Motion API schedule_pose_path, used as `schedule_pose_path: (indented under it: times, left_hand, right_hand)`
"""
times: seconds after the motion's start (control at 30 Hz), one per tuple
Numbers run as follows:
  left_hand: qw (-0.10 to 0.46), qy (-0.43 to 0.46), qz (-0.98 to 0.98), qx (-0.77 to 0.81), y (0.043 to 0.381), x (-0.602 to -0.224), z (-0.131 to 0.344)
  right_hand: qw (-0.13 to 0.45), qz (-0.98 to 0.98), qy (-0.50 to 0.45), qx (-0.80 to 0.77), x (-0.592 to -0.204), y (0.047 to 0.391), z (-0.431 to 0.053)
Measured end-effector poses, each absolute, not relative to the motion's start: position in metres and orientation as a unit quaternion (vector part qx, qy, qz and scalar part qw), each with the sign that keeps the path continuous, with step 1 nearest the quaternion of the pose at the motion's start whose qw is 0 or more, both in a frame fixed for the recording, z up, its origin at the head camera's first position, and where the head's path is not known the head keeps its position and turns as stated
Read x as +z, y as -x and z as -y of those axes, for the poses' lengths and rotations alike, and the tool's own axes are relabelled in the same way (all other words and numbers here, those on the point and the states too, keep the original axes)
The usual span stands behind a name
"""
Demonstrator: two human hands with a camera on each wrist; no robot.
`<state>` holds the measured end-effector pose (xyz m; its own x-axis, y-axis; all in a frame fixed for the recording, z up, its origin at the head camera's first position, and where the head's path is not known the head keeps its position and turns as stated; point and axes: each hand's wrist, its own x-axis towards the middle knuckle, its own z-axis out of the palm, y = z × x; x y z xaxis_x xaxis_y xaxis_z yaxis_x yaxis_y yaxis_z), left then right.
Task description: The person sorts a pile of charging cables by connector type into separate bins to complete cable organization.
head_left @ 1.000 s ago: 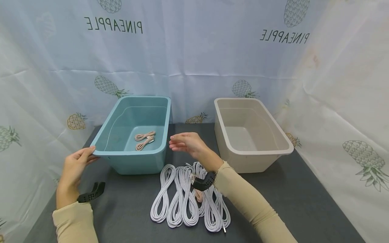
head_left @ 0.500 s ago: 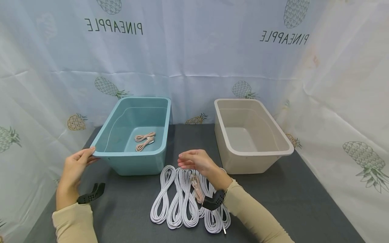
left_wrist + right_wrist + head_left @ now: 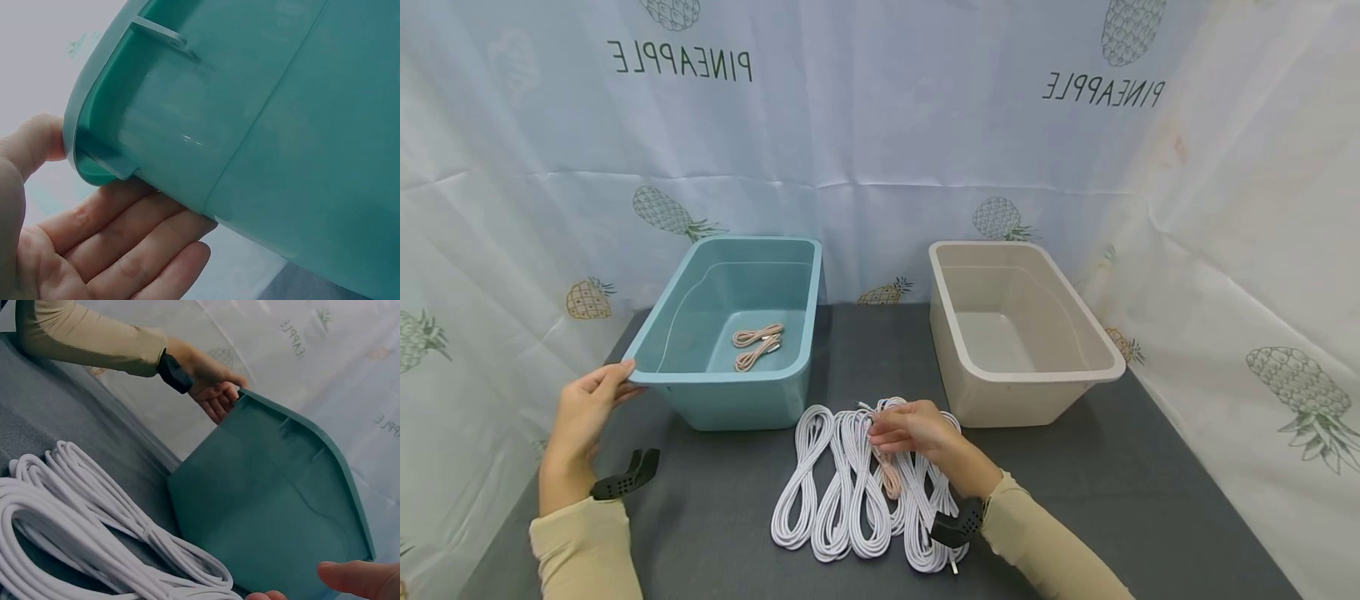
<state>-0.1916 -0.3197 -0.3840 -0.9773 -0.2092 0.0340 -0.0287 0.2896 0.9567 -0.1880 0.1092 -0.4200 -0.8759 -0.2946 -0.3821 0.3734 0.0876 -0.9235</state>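
Observation:
At the near left corner of the teal plastic bin [image 3: 722, 400], my left hand [image 3: 586, 404] holds the rim. In the left wrist view the thumb lies against the rim's outer side and the fingers [image 3: 150, 244] are under it. My right hand [image 3: 917, 431] hovers over bundles of white cable [image 3: 865, 508], its fingertips above a pink cable bundle [image 3: 887, 475] lying among them. The right wrist view shows its thumb [image 3: 353, 578] apart from the fingertips, and nothing held is visible. Two pink cable bundles [image 3: 758, 346] lie inside the teal bin.
A beige bin [image 3: 1022, 400] stands at the right on the dark grey tabletop [image 3: 715, 517]. Behind and beside the table hangs a pale pineapple-print curtain [image 3: 880, 125]. Each wrist wears a black band mount [image 3: 958, 523].
My right hand has moved from beside the teal bin's right wall, down and to the right, over the cable bundles. My left hand stays on the bin's rim.

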Motion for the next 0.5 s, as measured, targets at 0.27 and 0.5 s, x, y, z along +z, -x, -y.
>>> schedule_pose_path:
  times: [0.27,0.5]
  left_hand:
    - [0.077,-0.067,0.797,-0.595,0.191,-0.384,0.32]
    - [0.082,-0.062,0.778,-0.62,0.192,-0.383,0.32]
  right_hand:
    - [0.235,-0.733,-0.028,-0.638,-0.428,0.174,-0.131]
    - [0.234,-0.769,-0.011,-0.595,-0.431,0.165,-0.137]
